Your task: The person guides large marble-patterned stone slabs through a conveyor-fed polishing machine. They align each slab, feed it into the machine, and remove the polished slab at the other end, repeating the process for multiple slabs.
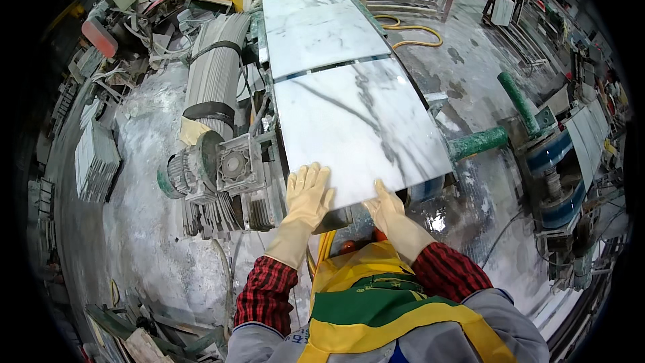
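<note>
A white marble slab (pixel 359 131) with grey veins lies at the end of a roller conveyor, its near edge toward me. My left hand (pixel 308 195), in a cream rubber glove, rests on its near left corner with the fingers stretched out over the top face. At the near edge, my right hand (pixel 388 210), gloved alike, grips the slab with the thumb on top; its fingers are hidden underneath. Beyond a narrow gap, a second marble slab (pixel 322 30) lies on the same conveyor, and more marble continues past it.
Left of the conveyor stand an electric motor with gearbox (pixel 235 165) and a long strapped stack of thin strips (pixel 218 60). A green roller (pixel 480 142) juts out on the right. Blue drum-shaped machine parts (pixel 554 154) stand farther right. A yellow hose (pixel 420 29) lies on the wet floor.
</note>
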`<state>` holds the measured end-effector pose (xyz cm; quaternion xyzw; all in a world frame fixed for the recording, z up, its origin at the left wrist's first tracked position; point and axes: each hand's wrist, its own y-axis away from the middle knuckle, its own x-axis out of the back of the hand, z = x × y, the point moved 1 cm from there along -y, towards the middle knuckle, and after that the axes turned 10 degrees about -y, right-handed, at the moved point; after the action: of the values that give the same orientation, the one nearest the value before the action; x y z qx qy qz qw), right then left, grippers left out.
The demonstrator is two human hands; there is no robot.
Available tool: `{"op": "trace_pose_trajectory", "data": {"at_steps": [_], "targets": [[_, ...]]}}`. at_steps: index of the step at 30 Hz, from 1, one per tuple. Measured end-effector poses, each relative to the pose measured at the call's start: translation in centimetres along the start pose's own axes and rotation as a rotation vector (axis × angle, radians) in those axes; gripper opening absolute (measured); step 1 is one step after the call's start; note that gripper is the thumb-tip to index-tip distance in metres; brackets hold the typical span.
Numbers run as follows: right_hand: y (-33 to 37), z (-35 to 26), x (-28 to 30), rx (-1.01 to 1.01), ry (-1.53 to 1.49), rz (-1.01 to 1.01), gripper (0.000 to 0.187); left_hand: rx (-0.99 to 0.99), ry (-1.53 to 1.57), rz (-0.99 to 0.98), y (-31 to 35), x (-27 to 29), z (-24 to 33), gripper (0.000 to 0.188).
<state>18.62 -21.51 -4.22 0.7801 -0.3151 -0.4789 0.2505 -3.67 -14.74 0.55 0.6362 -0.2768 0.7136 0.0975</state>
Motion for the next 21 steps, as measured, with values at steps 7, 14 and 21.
{"op": "trace_pose_trajectory", "data": {"at_steps": [7, 14, 21], "targets": [[7.4, -0.6, 9.9, -0.077, 0.121, -0.036, 0.058, 0.041, 0.075, -0.037, -3.5, 0.0, -1.4, 0.063], [7.8, -0.6, 12.4, -0.160, 0.299, 0.005, 0.043, 0.053, -0.044, 0.105, -11.0, -2.4, -4.9, 0.065], [7.4, -1.1, 10.7, -0.264, 0.307, 0.033, 0.056, -0.051, -0.146, 0.295, -23.1, -2.7, -8.8, 0.062]]}}
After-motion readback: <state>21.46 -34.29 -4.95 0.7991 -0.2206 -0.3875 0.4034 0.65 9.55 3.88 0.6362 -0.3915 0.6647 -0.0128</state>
